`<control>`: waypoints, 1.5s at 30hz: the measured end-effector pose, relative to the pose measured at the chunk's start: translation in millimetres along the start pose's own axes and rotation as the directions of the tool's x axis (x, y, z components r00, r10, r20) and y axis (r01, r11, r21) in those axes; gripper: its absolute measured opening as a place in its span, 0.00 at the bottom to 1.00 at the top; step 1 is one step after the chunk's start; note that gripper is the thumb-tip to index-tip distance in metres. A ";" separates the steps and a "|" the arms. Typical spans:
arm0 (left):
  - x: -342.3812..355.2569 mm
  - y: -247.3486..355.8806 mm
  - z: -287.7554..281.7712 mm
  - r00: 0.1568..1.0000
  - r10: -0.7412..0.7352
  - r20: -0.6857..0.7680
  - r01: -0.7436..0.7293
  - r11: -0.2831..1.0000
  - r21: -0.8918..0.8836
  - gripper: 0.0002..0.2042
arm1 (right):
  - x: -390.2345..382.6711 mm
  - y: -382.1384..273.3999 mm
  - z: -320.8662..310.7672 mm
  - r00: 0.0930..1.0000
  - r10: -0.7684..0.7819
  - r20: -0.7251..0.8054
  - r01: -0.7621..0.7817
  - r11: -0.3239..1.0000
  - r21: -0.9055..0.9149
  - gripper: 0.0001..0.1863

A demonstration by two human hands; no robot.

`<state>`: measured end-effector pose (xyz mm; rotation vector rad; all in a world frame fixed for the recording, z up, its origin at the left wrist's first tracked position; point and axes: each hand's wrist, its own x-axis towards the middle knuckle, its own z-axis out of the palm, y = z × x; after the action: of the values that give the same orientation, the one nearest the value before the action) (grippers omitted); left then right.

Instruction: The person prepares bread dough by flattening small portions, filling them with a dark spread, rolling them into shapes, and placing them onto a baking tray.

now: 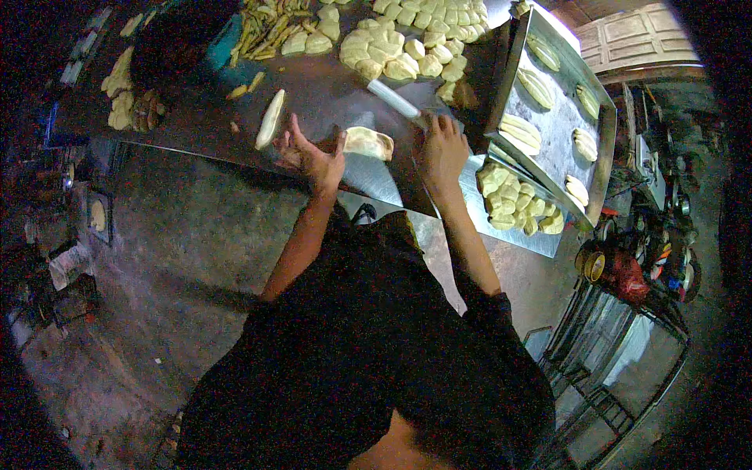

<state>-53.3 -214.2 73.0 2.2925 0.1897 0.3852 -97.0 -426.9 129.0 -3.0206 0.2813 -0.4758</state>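
Observation:
My left hand (313,160) is over the near edge of the dark worktable, fingers spread and holding nothing. Beside its fingertips lies a long, pointed dough roll (270,120). A flattened piece of dough (368,144) rests on the table between my two hands, close to the left thumb. My right hand (442,149) is closed around the handle end of a white rolling pin (394,99), whose barrel points away to the far left. The handle itself is mostly hidden by the fingers.
Many dough pieces (376,48) are clustered at the table's far side, beside a heap of yellowish strips (270,30). At right, a metal tray (558,125) holds several shaped rolls. More dough lumps (517,200) sit below it. A metal rack (603,368) stands lower right.

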 end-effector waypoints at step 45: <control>136.9 29.0 111.1 0.291 0.876 0.385 -0.836 0.428 -0.343 0.15 | 83.8 -4.7 64.0 0.565 0.788 0.246 -0.794 0.600 -0.100 0.32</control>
<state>113.2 -275.5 52.2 2.1099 -1.4202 0.2544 2.1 -435.7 93.7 -2.4748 1.4990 0.0263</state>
